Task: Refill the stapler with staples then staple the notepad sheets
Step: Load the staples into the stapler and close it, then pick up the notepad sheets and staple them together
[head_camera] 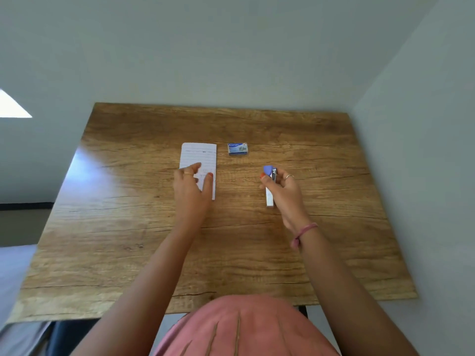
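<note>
A small stapler (270, 185) with a blue top and a metal body is at the right of the table's middle. My right hand (281, 187) grips it, thumb on the blue end, and its near end points toward me. Lined notepad sheets (199, 156) lie flat left of centre. My left hand (191, 185) rests on their lower half with fingers extended. A small blue staple box (238, 149) sits closed just beyond, between the sheets and the stapler.
The wooden table (128, 227) stands against pale walls at the back and right. A pink band is on my right wrist (304, 231). Pink clothing (244, 330) shows at the near edge.
</note>
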`<act>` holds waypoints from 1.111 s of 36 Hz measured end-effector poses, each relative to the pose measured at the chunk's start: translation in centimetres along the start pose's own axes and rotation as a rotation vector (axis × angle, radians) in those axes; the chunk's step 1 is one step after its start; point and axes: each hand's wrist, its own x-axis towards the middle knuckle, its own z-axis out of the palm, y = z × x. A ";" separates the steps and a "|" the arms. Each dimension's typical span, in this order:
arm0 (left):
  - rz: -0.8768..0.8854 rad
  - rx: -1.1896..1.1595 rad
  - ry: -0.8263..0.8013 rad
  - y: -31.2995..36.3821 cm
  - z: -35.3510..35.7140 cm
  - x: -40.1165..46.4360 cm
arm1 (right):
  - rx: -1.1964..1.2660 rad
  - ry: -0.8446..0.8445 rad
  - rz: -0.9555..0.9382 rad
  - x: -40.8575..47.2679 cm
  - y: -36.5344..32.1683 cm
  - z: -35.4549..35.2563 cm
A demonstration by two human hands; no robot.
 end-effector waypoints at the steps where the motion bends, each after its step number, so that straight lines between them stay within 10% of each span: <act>1: -0.027 0.057 0.017 -0.3 -0.3 0.6 | 0.004 -0.005 0.010 0.1 -0.1 0.3; 9: -0.223 0.559 -0.126 -1.1 -1.2 4.5 | 0.091 -0.012 0.125 1.1 -0.7 2.3; 16: -0.284 0.536 -0.230 -0.4 -0.9 6.6 | 0.018 -0.006 0.109 1.7 0.1 2.6; 40: -0.284 -0.323 -0.152 -2.1 -3.4 6.1 | 0.026 -0.011 0.091 1.3 0.7 2.1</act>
